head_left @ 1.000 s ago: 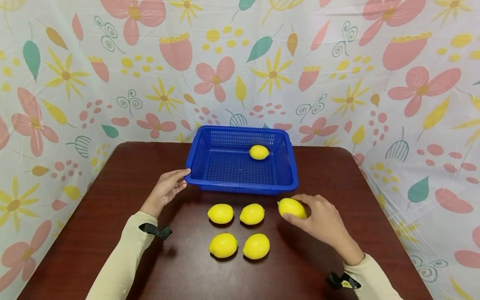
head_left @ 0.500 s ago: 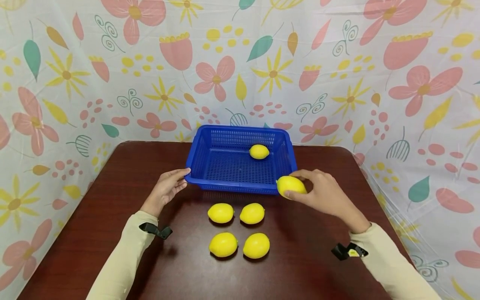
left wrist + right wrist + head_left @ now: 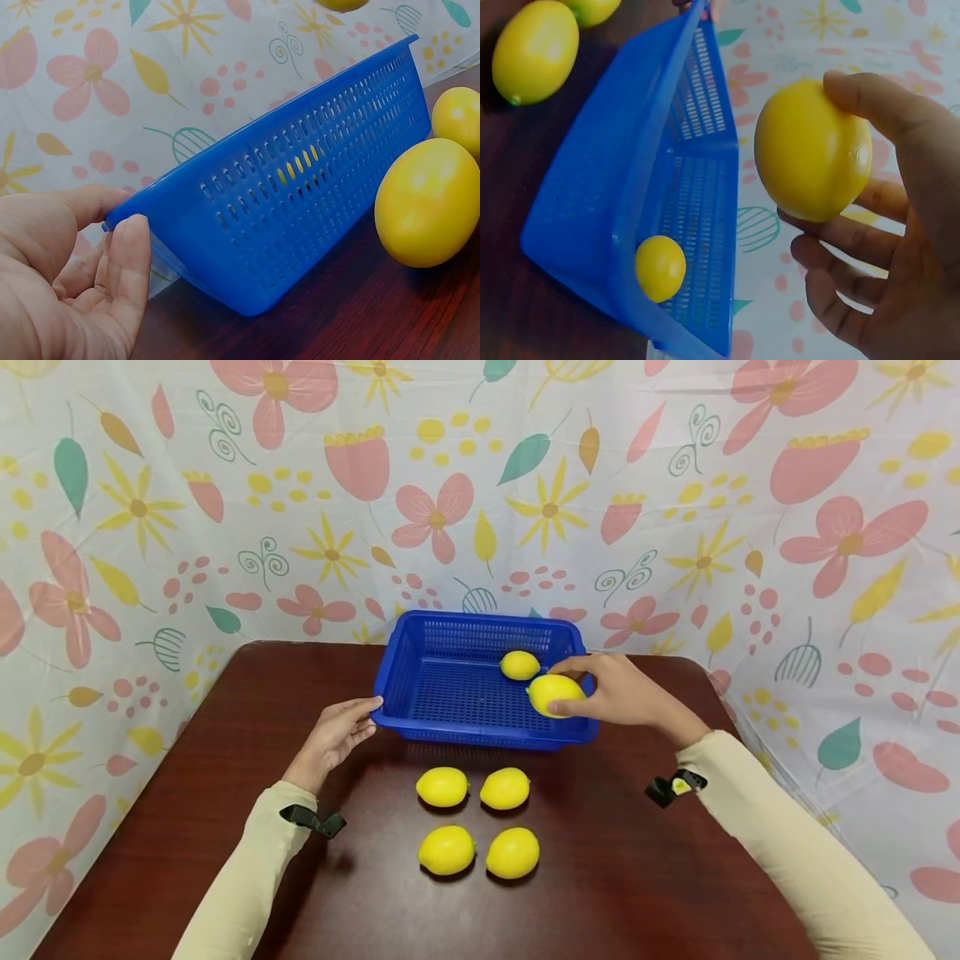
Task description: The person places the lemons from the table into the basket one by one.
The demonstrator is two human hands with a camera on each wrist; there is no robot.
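Note:
My right hand (image 3: 622, 689) pinches a lemon (image 3: 555, 695) between thumb and fingers, over the right front part of a blue plastic basket (image 3: 480, 731). In the right wrist view the held lemon (image 3: 810, 154) appears raised beside the basket's rim. One other lemon (image 3: 519, 665) lies inside the basket, toward its back right. At the basket's front left corner, my left hand (image 3: 333, 739) grips the rim between thumb and fingers. The left wrist view shows the thumb and fingertips (image 3: 133, 240) at that corner.
In front of the basket, several lemons lie on the dark wooden table (image 3: 300, 893) in two rows, among them a lemon (image 3: 442, 787) and a nearer lemon (image 3: 513, 852). A flower-patterned sheet (image 3: 480, 485) hangs behind and beside the table.
My right hand has lifted the lemon from near the table, right of the rows, and carried it forward and left over the basket. My left hand has stayed at the corner.

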